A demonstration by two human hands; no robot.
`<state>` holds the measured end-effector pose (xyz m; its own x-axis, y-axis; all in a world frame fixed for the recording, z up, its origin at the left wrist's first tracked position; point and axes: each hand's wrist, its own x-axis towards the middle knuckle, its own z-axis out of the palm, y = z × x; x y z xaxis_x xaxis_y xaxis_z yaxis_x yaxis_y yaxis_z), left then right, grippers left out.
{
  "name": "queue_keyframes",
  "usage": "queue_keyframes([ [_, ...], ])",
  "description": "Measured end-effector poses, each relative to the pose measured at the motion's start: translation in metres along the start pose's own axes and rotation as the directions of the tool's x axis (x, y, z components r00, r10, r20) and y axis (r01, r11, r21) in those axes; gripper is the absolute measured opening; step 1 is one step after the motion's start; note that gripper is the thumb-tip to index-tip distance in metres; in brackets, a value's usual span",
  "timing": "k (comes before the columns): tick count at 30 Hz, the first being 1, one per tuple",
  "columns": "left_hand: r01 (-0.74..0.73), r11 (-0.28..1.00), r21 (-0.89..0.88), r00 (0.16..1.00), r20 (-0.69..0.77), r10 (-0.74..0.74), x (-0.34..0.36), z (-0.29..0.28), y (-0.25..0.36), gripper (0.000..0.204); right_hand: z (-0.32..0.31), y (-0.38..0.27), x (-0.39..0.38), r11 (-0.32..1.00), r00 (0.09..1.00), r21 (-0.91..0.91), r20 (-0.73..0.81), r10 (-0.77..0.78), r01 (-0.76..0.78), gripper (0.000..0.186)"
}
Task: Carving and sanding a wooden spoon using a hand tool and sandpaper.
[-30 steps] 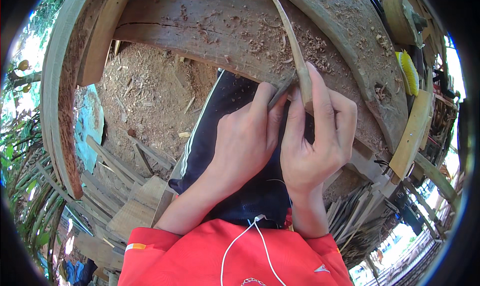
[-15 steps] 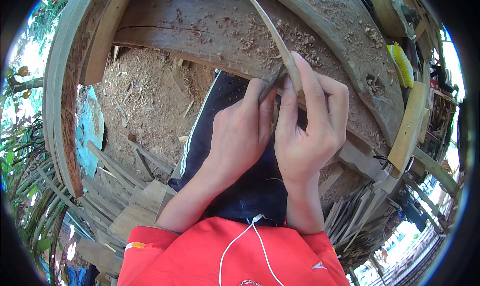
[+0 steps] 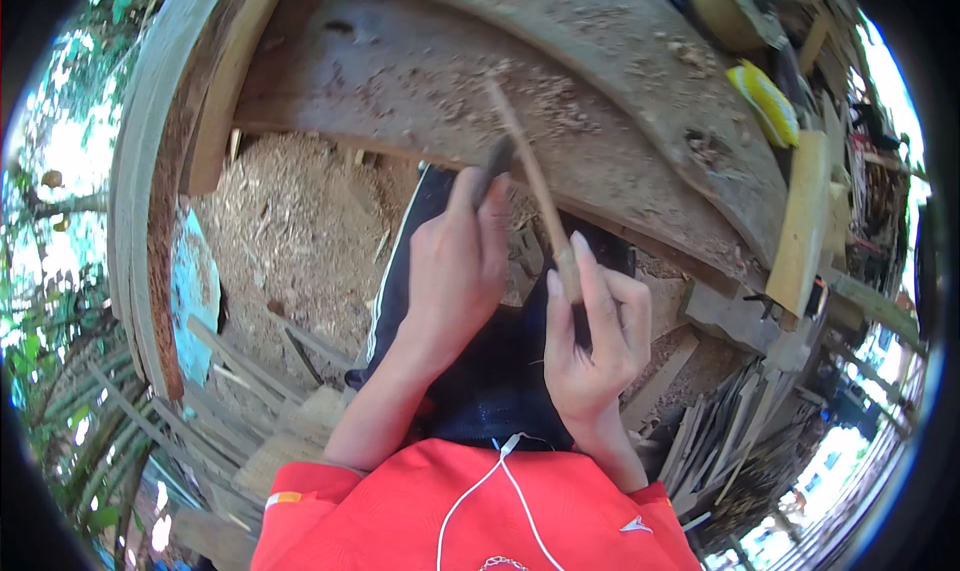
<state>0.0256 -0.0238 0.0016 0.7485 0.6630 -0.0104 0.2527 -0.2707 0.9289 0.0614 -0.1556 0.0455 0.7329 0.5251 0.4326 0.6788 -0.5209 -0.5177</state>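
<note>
My left hand is closed, pinching a small dark flat piece between thumb and forefinger; its kind is hard to make out. My right hand grips the near end of a slim, slightly curved wooden stick with thumb and fingertips. The stick slants away to the upper left, its far end over the wooden bench. The dark piece's tip lies close beside the stick's middle; whether they touch, I cannot tell.
Wood shavings litter the bench. A yellow brush and a pale wooden block lie at the right. A curved timber stands at the left, near stacked boards and a blue sheet.
My right hand has come down and nearer with the stick, which now sits lower. My left hand has shifted slightly left, and the gap between the hands has widened.
</note>
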Motion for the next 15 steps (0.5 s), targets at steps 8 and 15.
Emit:
queue_keyframes([
  [8,-0.086,0.991,0.103,0.995,0.064,0.080,-0.001,-0.026,0.037,0.031,-0.044,0.024,-0.008,0.954,0.978,0.260,-0.100,0.180,-0.149,0.039],
  [15,-0.601,0.700,0.386,0.797,0.235,0.556,0.081,-0.020,0.103,0.032,-0.072,0.044,-0.020,0.889,0.916,0.401,-0.229,0.330,-0.220,0.035],
])
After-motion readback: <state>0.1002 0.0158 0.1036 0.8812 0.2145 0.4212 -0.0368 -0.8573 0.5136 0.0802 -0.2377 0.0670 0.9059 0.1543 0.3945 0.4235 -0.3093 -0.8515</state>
